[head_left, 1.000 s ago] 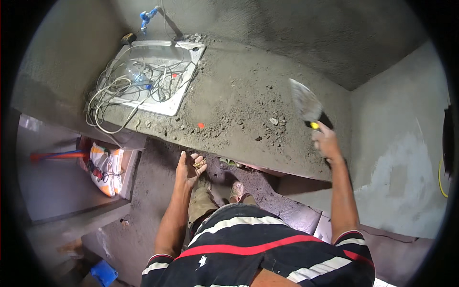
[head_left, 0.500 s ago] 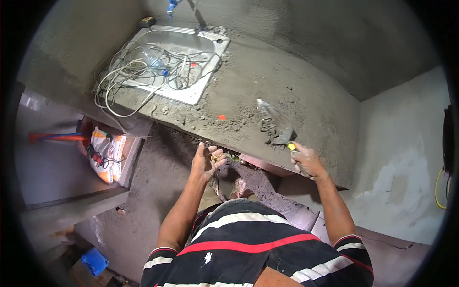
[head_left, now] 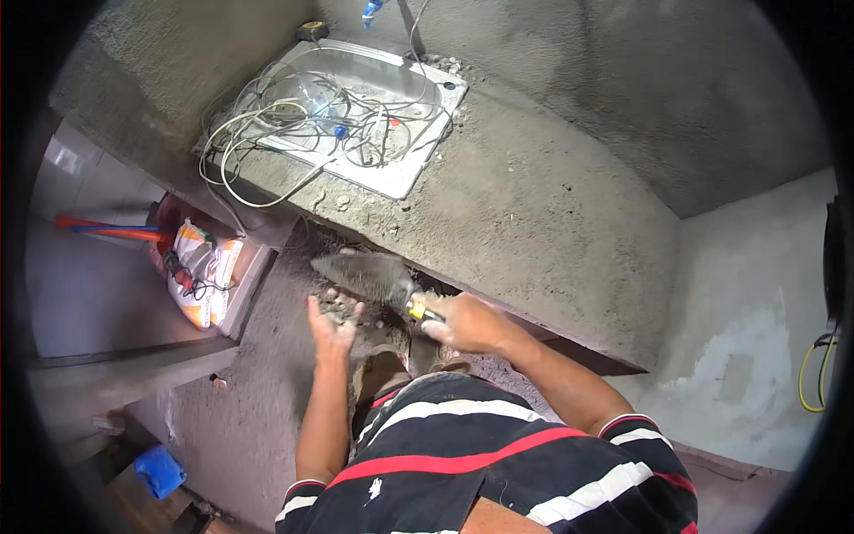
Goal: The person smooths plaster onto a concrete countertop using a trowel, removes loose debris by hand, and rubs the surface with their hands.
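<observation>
Counter: across the upper centre
Sink: upper left, at the counter's left end
Cables: in the sink and over its near rim
Bottle: among the cables
Trowel: centre, in the right hand, just beyond the left hand
Sack: left side

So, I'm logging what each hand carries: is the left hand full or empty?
Not empty: grey crumbs lie in the left hand, which is open and palm up near the trowel.

Trowel blurry nr countertop's front edge, grip pt hidden by R hand; bits in L hand too small to ID; tap cut off
</observation>
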Demonstrator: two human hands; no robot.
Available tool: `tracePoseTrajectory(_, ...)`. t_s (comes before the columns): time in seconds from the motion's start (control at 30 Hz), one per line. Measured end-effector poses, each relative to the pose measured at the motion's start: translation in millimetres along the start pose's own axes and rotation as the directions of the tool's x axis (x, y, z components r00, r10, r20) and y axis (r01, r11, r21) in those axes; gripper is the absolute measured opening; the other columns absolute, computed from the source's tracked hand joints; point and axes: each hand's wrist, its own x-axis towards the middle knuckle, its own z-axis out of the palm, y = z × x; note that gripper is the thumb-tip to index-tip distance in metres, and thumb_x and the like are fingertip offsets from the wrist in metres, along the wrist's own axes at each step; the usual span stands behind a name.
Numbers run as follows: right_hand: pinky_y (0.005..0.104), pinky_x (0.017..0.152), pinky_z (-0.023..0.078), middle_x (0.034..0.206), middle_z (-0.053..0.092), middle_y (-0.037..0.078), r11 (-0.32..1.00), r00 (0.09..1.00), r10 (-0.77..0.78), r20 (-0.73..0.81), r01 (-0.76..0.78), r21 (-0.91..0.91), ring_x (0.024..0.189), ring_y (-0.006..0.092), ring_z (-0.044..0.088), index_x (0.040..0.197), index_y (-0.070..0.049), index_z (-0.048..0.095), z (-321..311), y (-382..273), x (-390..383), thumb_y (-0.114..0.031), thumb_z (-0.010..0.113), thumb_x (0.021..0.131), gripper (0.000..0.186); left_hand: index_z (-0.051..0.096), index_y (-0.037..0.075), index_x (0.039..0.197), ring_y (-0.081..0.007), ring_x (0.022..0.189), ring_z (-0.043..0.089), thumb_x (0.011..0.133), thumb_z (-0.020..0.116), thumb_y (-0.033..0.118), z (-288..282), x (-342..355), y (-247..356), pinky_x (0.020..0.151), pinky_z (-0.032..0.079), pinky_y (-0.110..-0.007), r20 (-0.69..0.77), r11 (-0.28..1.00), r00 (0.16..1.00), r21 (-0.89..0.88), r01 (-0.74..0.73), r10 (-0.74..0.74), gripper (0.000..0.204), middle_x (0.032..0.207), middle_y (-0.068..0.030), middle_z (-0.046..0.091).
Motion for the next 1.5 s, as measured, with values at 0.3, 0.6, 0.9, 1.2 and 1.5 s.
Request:
tracePoseTrajectory(0.3, 0.0312, 0.057, 0.051, 0.074, 0.062, 0.004, 0.889, 0.78, 0.405, -0.478, -0.214, 0.404, 0.057, 0.0129, 0.057, 0.148, -0.002, 0.054, -114, 132, -33, -0.018, 0.061, 0.093, 0.058, 0.067, 0.007, 0.105, -0.0305, 0.078, 0.068, 0.102, 0.055, 0.044, 2, -9, 30, 0.065, 0.057, -0.04, -0.648, 0.985, 0.755, 0.171, 0.008, 0.106, 0.039, 0.088, -0.0096, 0.071)
tracePoseTrajectory(0.6, 0.0332, 0.078, 0.056, 0.099, 0.072, 0.016, 0.991, 0.908, 0.102, -0.407, -0.057, 0.122, 0.083, 0.0242, 0.07, 0.148, -0.001, 0.054, -31, 107, -31, -0.02, 0.06, 0.096, 0.056, 0.066, 0.005, 0.114, -0.0367, 0.092, 0.069, 0.104, 0.051, 0.05, 57, 94, -42, 0.078, 0.059, -0.05, -0.499, 0.977, 0.866, 0.164, 0.139, -0.04, 0.048, 0.105, -0.0159, 0.072)
tracePoseTrajectory(0.9, 0.0388, 0.097, 0.052, 0.121, 0.071, 0.027, 0.996, 0.878, 0.046, -0.476, -0.003, 0.09, 0.11, 0.033, 0.071, 0.144, 0.002, 0.055, -57, 87, -43, -0.023, 0.063, 0.095, 0.056, 0.061, 0.002, 0.122, -0.042, 0.102, 0.065, 0.106, 0.042, 0.054, 53, 102, -58, 0.086, 0.056, -0.054, -0.404, 0.983, 0.906, 0.073, 0.168, -0.125, 0.057, 0.115, -0.0197, 0.068)
tracePoseTrajectory(1.2, 0.0415, 0.102, 0.051, 0.128, 0.068, 0.027, 0.977, 0.959, 0.054, -0.277, 0.007, 0.214, 0.115, 0.0376, 0.069, 0.138, 0.001, 0.06, -35, 82, -38, -0.022, 0.063, 0.092, 0.052, 0.068, 0.008, 0.108, -0.0364, 0.097, 0.066, 0.104, 0.048, 0.053, 61, 116, -63, 0.085, 0.057, -0.051, -0.427, 0.979, 0.89, 0.046, 0.197, -0.159, 0.048, 0.105, -0.0128, 0.07)
tracePoseTrajectory(1.5, 0.0266, 0.049, 0.045, 0.076, 0.059, 0.0, 0.576, 0.444, 0.781, -0.438, -0.244, 0.78, 0.056, 0.0076, 0.051, 0.153, -0.006, 0.049, -92, 244, -187, -0.02, 0.063, 0.097, 0.059, 0.067, 0.007, 0.113, -0.0379, 0.101, 0.068, 0.104, 0.049, 0.052, 54, 113, -73, 0.087, 0.058, -0.051, -0.491, 0.958, 0.852, 0.108, 0.267, -0.182, 0.049, 0.111, -0.0147, 0.071)
